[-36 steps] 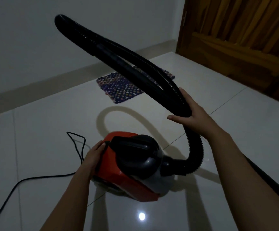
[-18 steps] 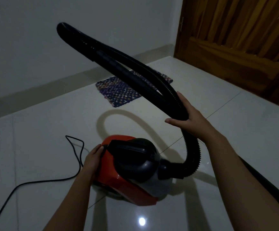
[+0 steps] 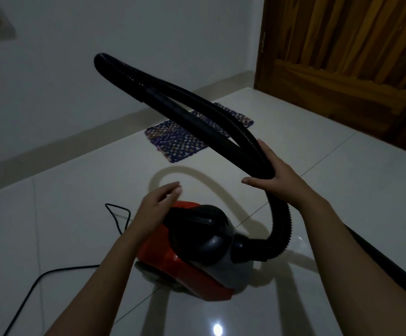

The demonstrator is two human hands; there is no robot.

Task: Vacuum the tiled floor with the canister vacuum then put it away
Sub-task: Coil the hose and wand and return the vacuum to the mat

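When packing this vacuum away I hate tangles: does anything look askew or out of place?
Nothing looks spilled or broken. The hose is folded back on itself in a long loop, held in the air by the right hand. The power cord trails loose over the floor left of the canister, with a sharp kink near it.

Both bare forearms reach forward from the bottom edge. The left hand (image 3: 159, 202) hovers in the air, its fingers loosely extended and slightly blurred, holding nothing. The right hand (image 3: 278, 175) sits higher and further right. Its thumb stretches left and its fingers lie up the far side, clasping the black hose (image 3: 280, 219) in the fork between them.
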